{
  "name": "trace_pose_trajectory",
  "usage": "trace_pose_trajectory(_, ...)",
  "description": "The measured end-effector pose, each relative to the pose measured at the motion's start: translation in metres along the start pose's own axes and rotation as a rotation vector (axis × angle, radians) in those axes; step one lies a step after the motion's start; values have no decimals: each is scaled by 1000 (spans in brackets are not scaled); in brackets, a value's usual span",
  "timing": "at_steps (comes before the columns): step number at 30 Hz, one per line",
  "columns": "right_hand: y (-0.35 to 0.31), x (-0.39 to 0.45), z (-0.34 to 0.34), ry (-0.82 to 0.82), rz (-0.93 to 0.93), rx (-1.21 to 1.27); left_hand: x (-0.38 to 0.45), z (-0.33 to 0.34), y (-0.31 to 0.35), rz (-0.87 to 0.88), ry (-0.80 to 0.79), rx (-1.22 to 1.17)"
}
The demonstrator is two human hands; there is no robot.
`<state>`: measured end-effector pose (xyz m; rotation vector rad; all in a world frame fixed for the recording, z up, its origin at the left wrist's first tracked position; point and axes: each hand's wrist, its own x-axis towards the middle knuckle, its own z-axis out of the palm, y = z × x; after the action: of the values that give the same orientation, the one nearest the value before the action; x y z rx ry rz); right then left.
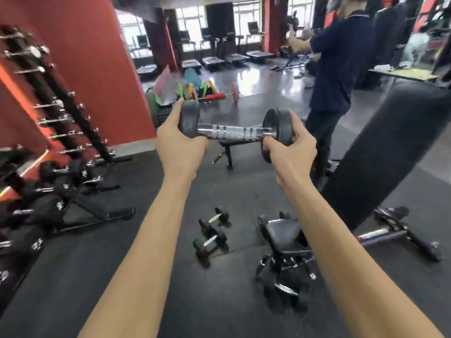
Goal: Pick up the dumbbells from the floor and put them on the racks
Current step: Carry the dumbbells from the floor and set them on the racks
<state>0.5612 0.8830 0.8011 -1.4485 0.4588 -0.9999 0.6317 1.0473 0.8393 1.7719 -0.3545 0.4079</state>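
Note:
I hold a black dumbbell (pixel 235 131) with a chrome knurled handle level in the air in front of me. My left hand (pixel 179 145) grips its left head and my right hand (pixel 291 148) grips its right head. Two small black dumbbells (pixel 212 234) lie on the dark rubber floor below, between my forearms. The dumbbell racks (pixel 61 132) stand to the left against the red wall, with several chrome-handled dumbbells on their tiers.
A folded bench (pixel 286 242) stands on the floor at lower right, with another dumbbell (pixel 285 289) beneath it. A large black punching bag (pixel 383 152) hangs on the right. A person in dark blue (pixel 339 69) stands beyond it. A small bench (pixel 229 152) is straight ahead.

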Motion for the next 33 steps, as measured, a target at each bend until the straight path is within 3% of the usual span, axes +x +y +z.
trace_pose_trajectory(9,25,-20,261,-464,68,177,100,-172,-95,-67,427,164)
trace_pose_trajectory(19,30,-87,518,-840,168,290,181,-340,-172,-182,811,336)
trace_pose_trajectory(26,46,-140,707,-996,135,361,271,-460,-256,-192,963,403)
trace_pose_trajectory(33,66,-147,894,-1022,155,328,402,-562,-342,-223,943,422)
